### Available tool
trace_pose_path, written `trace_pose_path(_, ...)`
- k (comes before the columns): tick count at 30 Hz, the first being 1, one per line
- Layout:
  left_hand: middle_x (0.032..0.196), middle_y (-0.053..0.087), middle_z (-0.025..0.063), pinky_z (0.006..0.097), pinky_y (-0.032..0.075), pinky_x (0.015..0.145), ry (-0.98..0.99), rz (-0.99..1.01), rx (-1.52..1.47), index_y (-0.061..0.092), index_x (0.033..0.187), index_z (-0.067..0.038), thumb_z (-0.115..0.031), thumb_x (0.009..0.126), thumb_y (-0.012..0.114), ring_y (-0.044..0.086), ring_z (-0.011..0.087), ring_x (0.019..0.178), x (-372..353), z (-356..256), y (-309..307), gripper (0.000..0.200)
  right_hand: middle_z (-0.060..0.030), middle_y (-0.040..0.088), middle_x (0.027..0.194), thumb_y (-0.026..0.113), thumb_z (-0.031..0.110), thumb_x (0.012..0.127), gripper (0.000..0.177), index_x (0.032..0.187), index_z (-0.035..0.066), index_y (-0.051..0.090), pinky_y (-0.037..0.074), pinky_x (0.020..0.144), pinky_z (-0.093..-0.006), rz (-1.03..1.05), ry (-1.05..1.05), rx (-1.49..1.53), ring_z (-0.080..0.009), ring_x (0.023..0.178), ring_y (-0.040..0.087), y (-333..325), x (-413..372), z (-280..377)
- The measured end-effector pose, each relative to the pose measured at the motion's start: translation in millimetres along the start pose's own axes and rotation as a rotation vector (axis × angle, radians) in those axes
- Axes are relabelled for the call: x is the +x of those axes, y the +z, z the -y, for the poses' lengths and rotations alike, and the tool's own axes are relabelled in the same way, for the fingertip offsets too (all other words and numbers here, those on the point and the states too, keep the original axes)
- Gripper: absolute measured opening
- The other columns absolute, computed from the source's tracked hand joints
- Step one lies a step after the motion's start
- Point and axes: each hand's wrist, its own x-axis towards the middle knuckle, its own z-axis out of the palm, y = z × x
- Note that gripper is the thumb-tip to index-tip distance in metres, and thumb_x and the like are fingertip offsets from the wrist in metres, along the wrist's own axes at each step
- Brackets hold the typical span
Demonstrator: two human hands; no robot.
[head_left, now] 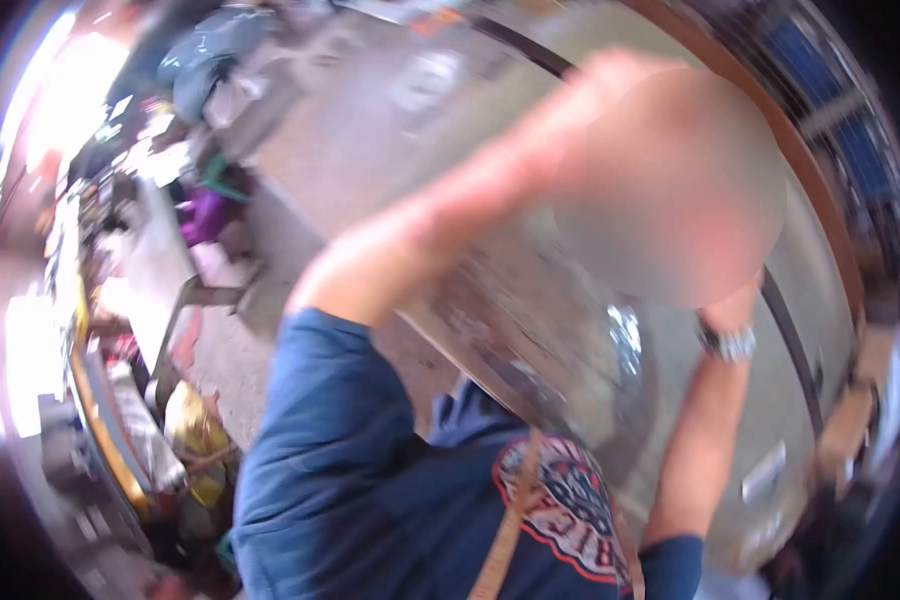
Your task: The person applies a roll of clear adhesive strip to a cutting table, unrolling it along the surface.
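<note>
My left hand point(620, 78) is raised at the upper right, at the end of my outstretched forearm. My right hand point(736, 303) is just above a metal-banded watch point(735, 343) on the wrist. A round blurred patch covers most of both hands, so their fingers and anything in them are hidden. Behind them lies a grey-green surface point(820, 270) crossed by a dark strip point(790, 345). A measuring tape point(507, 535) hangs down over my dark blue shirt point(340, 440).
Shiny clear plastic point(625, 340) lies below the hands. A brown curved edge point(820, 180) borders the right side, with blue objects point(805, 55) beyond. At the left are a purple item point(207, 214), a metal frame point(180, 310), a yellow bag point(195, 420) and mixed clutter.
</note>
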Motion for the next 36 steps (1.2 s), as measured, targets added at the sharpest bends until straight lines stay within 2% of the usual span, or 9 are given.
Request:
trace_pose_path(3, 0.087, 0.075, 0.0073, 0.0252, 0.056, 0.070, -0.233, 0.020, -0.138, 0.073, 0.109, 0.004, -0.031, 0.085, 0.087, 0.068, 0.0076, 0.079, -43.4, -13.2, 2.5, 0.045, -0.0066, 0.069, 0.092, 0.057, 0.013, 0.108, 0.019, 0.111, -0.004, 0.065, 0.056, 0.073, -0.0281, 0.015, 0.105, 0.094, -0.0131, 0.078, 0.066, 4.2, -28.5, 8.0)
trace_pose_path(8, 0.084, 0.073, 0.0044, 0.0244, 0.053, 0.064, -0.278, -0.008, -0.276, 0.074, 0.099, 0.004, -0.023, 0.090, 0.082, 0.067, 0.0066, 0.077, -103.4, -31.7, 23.5, 0.030, -0.0074, 0.070, 0.092, 0.068, 0.013, 0.102, 0.020, 0.111, -0.005, 0.065, 0.057, 0.068, -0.0272, 0.223, 0.181, 0.220, -0.0125, 0.078, 0.068, 8.2, -60.4, 33.4)
trace_pose_path(13, 0.088, 0.075, 0.0038, 0.0260, 0.055, 0.063, -0.401, -0.319, -0.161, 0.076, 0.100, 0.001, -0.017, 0.092, 0.079, 0.067, 0.0086, 0.069, -138.6, -65.6, -2.7, 0.020, -0.0078, 0.073, 0.081, 0.076, 0.008, 0.092, 0.021, 0.108, -0.004, 0.067, 0.056, 0.062, -0.0269, 0.495, 0.400, 0.269, -0.0126, 0.067, 0.068, -15.2, -88.5, 36.0)
trace_pose_path(16, 0.089, 0.071, 0.0014, 0.0235, 0.053, 0.068, -0.471, -0.554, -0.065, 0.075, 0.102, -0.002, -0.023, 0.094, 0.077, 0.064, 0.0089, 0.075, -173.2, -62.9, -50.1, 0.023, -0.0073, 0.074, 0.081, 0.077, 0.011, 0.091, 0.021, 0.105, -0.001, 0.068, 0.054, 0.056, -0.0257, 0.439, 0.450, 0.155, -0.0102, 0.065, 0.067, -41.8, -131.6, 26.1)
trace_pose_path(21, 0.080, 0.067, 0.0003, 0.0235, 0.045, 0.061, -0.523, -0.561, 0.018, 0.074, 0.098, -0.001, -0.027, 0.094, 0.078, 0.060, 0.0067, 0.068, -277.1, 52.9, -146.8, 0.026, -0.0051, 0.072, 0.076, 0.078, 0.013, 0.090, 0.020, 0.102, 0.000, 0.069, 0.048, 0.049, -0.0225, 0.331, 0.651, 0.007, -0.0079, 0.059, 0.064, -88.6, -217.3, 19.7)
trace_pose_path(25, 0.071, 0.065, -0.0019, 0.0239, 0.044, 0.057, -0.848, -0.526, 0.098, 0.076, 0.097, -0.002, -0.025, 0.093, 0.079, 0.058, 0.0068, 0.060, -330.5, 113.8, -121.6, 0.023, -0.0050, 0.072, 0.074, 0.077, 0.011, 0.091, 0.014, 0.098, 0.000, 0.071, 0.044, 0.049, -0.0213, 0.218, 0.904, -0.003, -0.0071, 0.058, 0.063, -71.1, -282.6, 7.5)
trace_pose_path(31, 0.073, 0.064, -0.0026, 0.0254, 0.046, 0.058, -0.872, -0.499, 0.345, 0.077, 0.092, 0.000, -0.021, 0.089, 0.082, 0.059, 0.0089, 0.063, -359.9, 198.1, -117.9, 0.022, -0.0051, 0.072, 0.076, 0.073, 0.011, 0.096, 0.011, 0.099, 0.000, 0.070, 0.043, 0.049, -0.0223, 0.074, 1.063, 0.014, -0.0063, 0.055, 0.057, -0.2, -311.7, -68.9)
trace_pose_path(32, 0.090, 0.069, 0.0030, 0.0313, 0.052, 0.076, -0.997, -0.467, 0.432, 0.078, 0.092, -0.002, -0.020, 0.086, 0.083, 0.064, 0.0161, 0.086, -342.1, 183.7, -120.4, 0.020, -0.0053, 0.072, 0.077, 0.072, 0.011, 0.097, 0.012, 0.100, 0.000, 0.069, 0.045, 0.051, -0.0229, 0.070, 1.065, 0.006, -0.0069, 0.057, 0.059, 9.5, -310.9, -81.8)
trace_pose_path(36, 0.127, 0.066, 0.0105, 0.0411, 0.041, 0.111, -0.731, -0.501, 0.600, 0.080, 0.091, -0.007, -0.020, 0.082, 0.085, 0.048, 0.0305, 0.129, -347.2, 224.8, -125.9, 0.016, -0.0061, 0.073, 0.082, 0.072, 0.010, 0.098, 0.014, 0.102, -0.002, 0.068, 0.051, 0.058, -0.0252, 0.055, 1.071, -0.025, -0.0099, 0.064, 0.064, 30.9, -309.8, -117.5)
